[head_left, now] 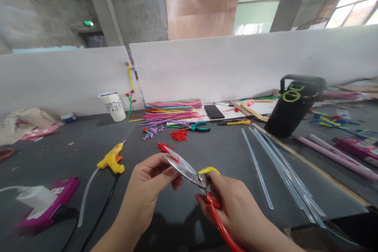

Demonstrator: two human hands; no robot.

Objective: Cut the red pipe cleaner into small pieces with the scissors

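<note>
My right hand point(233, 201) grips a pair of scissors point(189, 173) with red and yellow handles. Their blades are apart and point up to the left. Between the blades shows a short piece of red pipe cleaner point(176, 160). My left hand point(147, 189) is closed in a pinch at the blade tips, on that red piece; its fingertips partly hide it. Just beyond lie a small heap of red bits point(163, 148) and a larger red heap point(179, 136). Purple bits point(152, 131) are to their left.
Behind the heaps lie a bundle of coloured pipe cleaners point(174, 112), teal pliers point(199, 127) and a phone point(214, 112). A yellow glue gun point(112, 159) and purple power strip point(49, 204) are left. Clear glue sticks point(280, 165) and a black bottle point(295, 106) stand right.
</note>
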